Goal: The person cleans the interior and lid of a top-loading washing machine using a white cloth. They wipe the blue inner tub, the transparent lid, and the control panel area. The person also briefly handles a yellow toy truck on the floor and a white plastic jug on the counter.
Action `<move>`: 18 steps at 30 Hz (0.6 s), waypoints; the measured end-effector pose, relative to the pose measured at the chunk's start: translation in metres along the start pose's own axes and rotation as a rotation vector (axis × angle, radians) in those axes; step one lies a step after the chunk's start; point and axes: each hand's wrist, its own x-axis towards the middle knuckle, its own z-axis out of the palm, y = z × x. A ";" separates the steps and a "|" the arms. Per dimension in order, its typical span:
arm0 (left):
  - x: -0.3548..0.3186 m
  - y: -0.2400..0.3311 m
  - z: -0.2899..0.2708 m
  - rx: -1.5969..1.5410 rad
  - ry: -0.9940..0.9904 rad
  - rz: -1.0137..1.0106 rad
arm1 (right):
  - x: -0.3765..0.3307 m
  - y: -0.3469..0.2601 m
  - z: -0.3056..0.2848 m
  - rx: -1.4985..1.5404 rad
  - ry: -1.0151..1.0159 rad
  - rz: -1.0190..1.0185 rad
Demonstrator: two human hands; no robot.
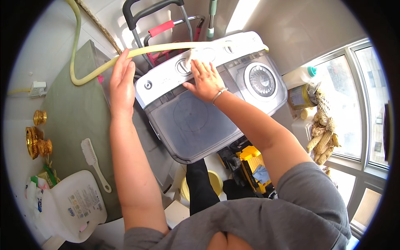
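Two grips: left grip (122, 89) and right grip (207, 83), both bare hands at the washing machine (196, 121).
Left grip: fingers together, thumb close in, fingertips at the yellow hose (162, 48). Can't tell if they pinch it or just touch.
Right grip: laid on the control panel (160, 77), fingers long, thumb out to the side. Pale blurred scrap at the fingertips; can't tell what it is or whether it's held.
Washing machine: just under the right grip, lid side toward the body. Looks like a plastic shell; likely bulky, heavier if wet. Hold by the rigid lower body, both sides, not by the lids.
Hose: runs from left grip across the panel, past the right grip's fingertips; other way it loops down then up beyond left grip. Ribbed, probably light and springy. Take it around the ribs, don't kink.
Knob (182, 66): just left of right grip's fingertips. Stiff, small; best pinched at its raised bar.
Clear lid (187, 135): below right grip, toward the body. Probably thin, slick, crackable; lift by the edge.
Brush (95, 164): on the table (75, 112), well below left grip.
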 end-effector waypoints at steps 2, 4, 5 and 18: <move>-0.003 0.000 -0.001 -0.011 0.002 -0.006 | -0.036 0.014 -0.010 0.049 -0.077 0.101; -0.003 0.002 0.002 -0.006 -0.008 0.002 | -0.053 0.034 -0.015 0.080 -0.042 0.245; -0.004 0.003 0.004 -0.001 -0.015 0.005 | -0.053 0.041 -0.016 0.102 0.006 0.309; -0.003 0.001 0.005 0.034 -0.068 0.011 | -0.021 0.078 -0.012 0.103 0.081 0.488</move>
